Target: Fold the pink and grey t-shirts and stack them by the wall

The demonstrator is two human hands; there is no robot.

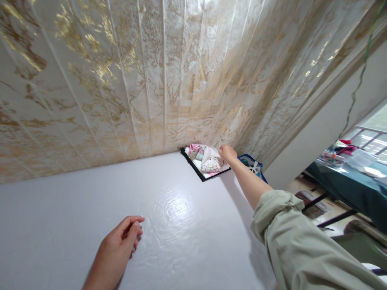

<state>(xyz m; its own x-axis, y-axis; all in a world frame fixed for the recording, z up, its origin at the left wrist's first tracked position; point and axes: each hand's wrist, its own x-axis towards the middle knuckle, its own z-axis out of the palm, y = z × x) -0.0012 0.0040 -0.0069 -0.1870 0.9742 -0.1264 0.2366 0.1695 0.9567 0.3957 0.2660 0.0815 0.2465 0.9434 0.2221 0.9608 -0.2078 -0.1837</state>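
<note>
Hanging across the top, from 10 to 2 o'clock, is a big, shiny curtain (pixel 145 80) with gold shapes on it. Below it, a smooth white counter (pixel 60 225) fills most of the space from 5 to 9 o'clock. A second counter (pixel 353 181) with a dark green cover stands past it, between 3 and 4 o'clock, with a pile of small things on top.

A green sleeve (pixel 290 233), rolled up, comes in from between 4 and 5 o'clock. The right arm (pixel 254 185) looks almost straight and points toward 10 o'clock.

Between 7 and 8 o'clock is the left hand (pixel 119 245), thumb side up, pointing at 1 o'clock. Its fingers are bent and loose, with the thumb near the pointer finger. I can't tell if it touches the counter.

A flat board (pixel 196 170) with black edges lies by the curtain, just below the middle, toward 5 o'clock. The crumpled printed cloth (pixel 211 160) is on it. At the cloth's 2 o'clock edge is the right hand (pixel 228 154), fingers curled in; I can't tell if they pinch it. A blue bag (pixel 252 164) sits just beside, at 3 o'clock from the cloth.
</note>
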